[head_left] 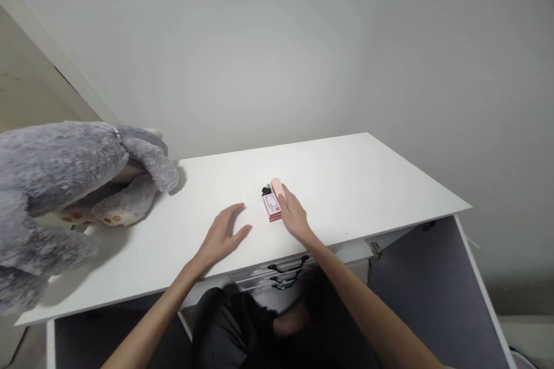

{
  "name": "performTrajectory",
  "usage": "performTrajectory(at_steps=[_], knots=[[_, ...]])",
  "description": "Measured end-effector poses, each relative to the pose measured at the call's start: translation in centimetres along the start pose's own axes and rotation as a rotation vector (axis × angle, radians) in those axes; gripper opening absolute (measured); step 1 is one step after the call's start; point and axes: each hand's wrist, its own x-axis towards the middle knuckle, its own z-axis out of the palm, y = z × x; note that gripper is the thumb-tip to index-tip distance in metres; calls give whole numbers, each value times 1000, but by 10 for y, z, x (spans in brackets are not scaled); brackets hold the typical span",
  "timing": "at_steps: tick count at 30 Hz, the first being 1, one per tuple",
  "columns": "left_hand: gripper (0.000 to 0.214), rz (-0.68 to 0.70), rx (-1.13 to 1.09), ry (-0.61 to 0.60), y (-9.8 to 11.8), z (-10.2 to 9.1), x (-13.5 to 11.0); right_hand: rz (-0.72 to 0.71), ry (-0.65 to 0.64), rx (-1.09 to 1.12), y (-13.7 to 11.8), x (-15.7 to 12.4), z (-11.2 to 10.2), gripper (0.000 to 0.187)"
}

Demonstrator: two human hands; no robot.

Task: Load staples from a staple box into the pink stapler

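Note:
My right hand (294,214) is closed around the side of a pink stapler (277,186) that lies on the white cabinet top (346,184). Directly left of the stapler is a small stack of red and white boxes (272,207), close to my right thumb. Behind the boxes sits a small black item with a light metal-like part (266,190), too small to make out. To the left, my left hand (224,235) rests over the cabinet top near its front edge. It is open, thumb and fingers apart, holding nothing.
A large grey plush toy (64,167) occupies the left end of the cabinet top. Below the front edge are drawers with black handles (288,268). A cabinet door (433,288) stands open at the right. A plain wall (277,52) rises behind.

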Motion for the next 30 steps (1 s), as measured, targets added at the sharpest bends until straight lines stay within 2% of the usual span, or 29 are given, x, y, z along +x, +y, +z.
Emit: performTrajectory(at_steps=[6, 9, 12, 17, 25, 30], knots=[[91, 6, -127, -10, 15, 28, 28, -35, -77, -22, -7, -8, 6, 65], [90, -3, -195, -24, 17, 33, 34, -48, -77, -58, -9, -8, 3, 62], [85, -5, -251, -38, 18, 30, 33, -36, -67, -73, -11, -8, 2, 62], [85, -90, -239, 44, 5, 8, 15, -47, -67, -63, -11, -10, 1, 62], [78, -262, -166, 291, -53, -51, -22, -42, -90, -78, -12, -13, -1, 59], [71, -303, -147, 389, -61, -62, -31, -38, -90, -101, -15, -13, -3, 57]])
